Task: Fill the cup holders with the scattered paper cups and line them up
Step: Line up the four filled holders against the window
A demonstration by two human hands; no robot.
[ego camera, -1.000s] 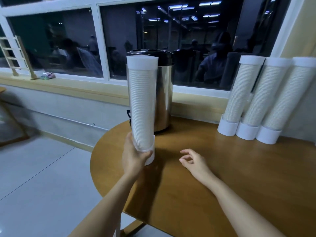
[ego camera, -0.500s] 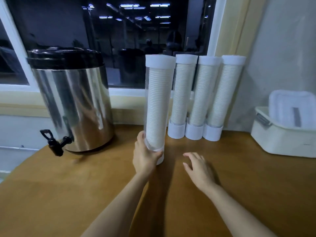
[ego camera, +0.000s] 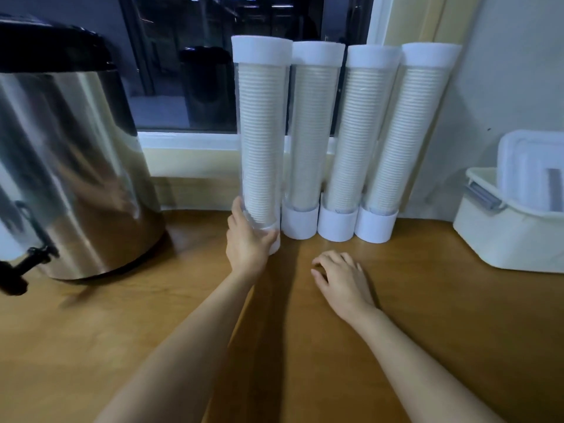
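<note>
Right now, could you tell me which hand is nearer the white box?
Right. The right hand is over the table, left of the box; the left hand grips a cup holder farther left.

Three white-capped cup holders (ego camera: pixel 351 132), packed with paper cups (ego camera: pixel 396 132), leaned side by side. A fourth holder (ego camera: pixel 262 132) was upright just left of them

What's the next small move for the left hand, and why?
Probably tip the held holder back to match the row, then let go: the left hand grips its base, and it is upright beside three holders that lean back.
</note>
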